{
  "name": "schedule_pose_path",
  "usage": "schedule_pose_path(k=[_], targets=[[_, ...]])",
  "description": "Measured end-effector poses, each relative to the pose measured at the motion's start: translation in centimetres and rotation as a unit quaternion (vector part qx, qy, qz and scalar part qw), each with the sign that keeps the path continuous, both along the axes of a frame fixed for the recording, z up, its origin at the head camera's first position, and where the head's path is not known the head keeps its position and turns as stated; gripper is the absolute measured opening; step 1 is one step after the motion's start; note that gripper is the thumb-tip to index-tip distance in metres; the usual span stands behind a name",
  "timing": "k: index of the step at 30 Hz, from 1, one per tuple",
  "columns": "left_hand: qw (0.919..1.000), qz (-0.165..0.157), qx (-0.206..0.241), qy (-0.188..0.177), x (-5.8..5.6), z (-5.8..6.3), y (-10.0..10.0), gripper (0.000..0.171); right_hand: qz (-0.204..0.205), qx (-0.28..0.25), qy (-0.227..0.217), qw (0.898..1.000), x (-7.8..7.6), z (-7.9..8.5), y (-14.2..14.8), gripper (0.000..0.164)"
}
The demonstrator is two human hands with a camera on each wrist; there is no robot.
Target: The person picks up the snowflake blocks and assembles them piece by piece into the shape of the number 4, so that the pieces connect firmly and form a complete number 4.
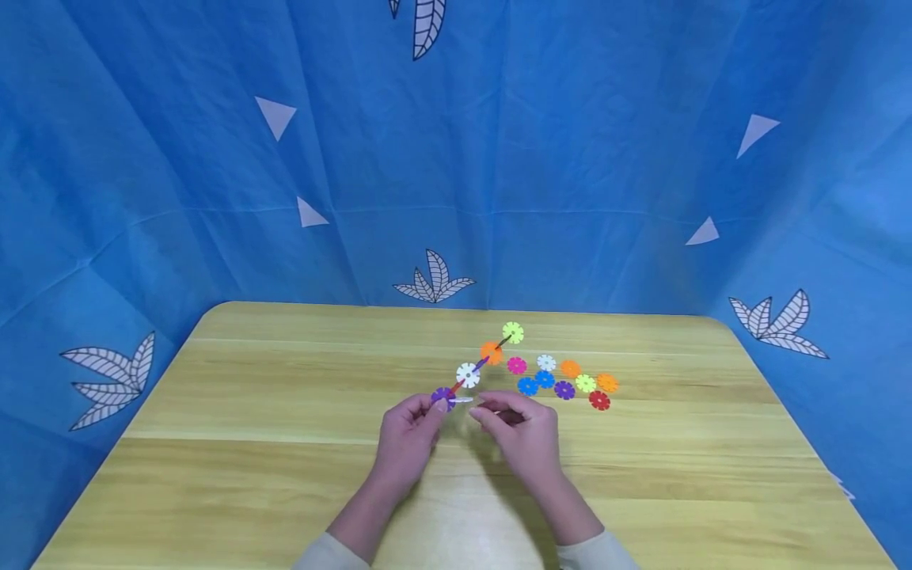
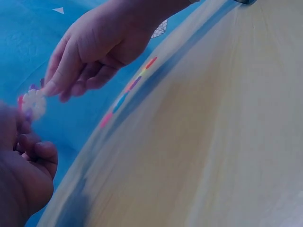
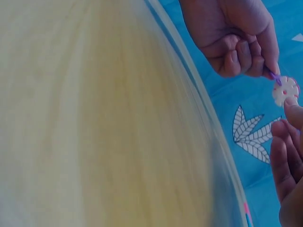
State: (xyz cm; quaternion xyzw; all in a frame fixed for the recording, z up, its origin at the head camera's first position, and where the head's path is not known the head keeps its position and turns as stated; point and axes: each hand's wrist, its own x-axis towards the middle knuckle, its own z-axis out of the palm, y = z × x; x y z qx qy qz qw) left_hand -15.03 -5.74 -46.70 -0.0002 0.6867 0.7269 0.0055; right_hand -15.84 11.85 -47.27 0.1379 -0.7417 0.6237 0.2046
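**Left hand (image 1: 408, 435) and right hand (image 1: 526, 435) meet at a white disc (image 1: 461, 400)!**

And there's the left hand, thumb and fingers pinching a purple disc (image 1: 441, 398) at the near end of a chain (image 1: 481, 364). The white disc, edge-on from above, meets that purple one, and the right hand pinches its rim, the other fingers curled in. All this above the desk (image 1: 285, 475)! Away slants the chain, far and rightward: red, another white, purple, orange, a dark one, yellow-green at the tip. Over on the right, nine loose discs (image 1: 565, 389) lie grouped on the desk, a red one nearest the person. Behind, blue cloth (image 1: 570, 158) with printed leaves.
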Motion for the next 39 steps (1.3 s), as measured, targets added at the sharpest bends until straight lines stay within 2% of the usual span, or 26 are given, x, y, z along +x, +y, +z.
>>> schedule_pose_path(k=[4,14,25,39], targets=[[0.9999,0.012,0.003,0.001,-0.2,-0.1,-0.1,0.025,-0.039,0.033,-0.032,0.998,-0.2,-0.2,0.8,0.025],[0.9998,0.019,0.010,0.003,-0.3,0.1,-0.2,0.026,-0.092,0.082,-0.125,0.984,-1.2,-0.4,2.7,0.045],[0.9997,0.021,0.005,-0.010,-0.2,0.3,-0.3,0.022,-0.128,0.144,-0.175,0.965,-2.0,-0.4,4.5,0.053],[0.9997,0.021,0.010,-0.013,-0.3,0.4,-0.3,0.020,-0.112,0.214,-0.260,0.935,-2.7,-0.6,5.9,0.058]])
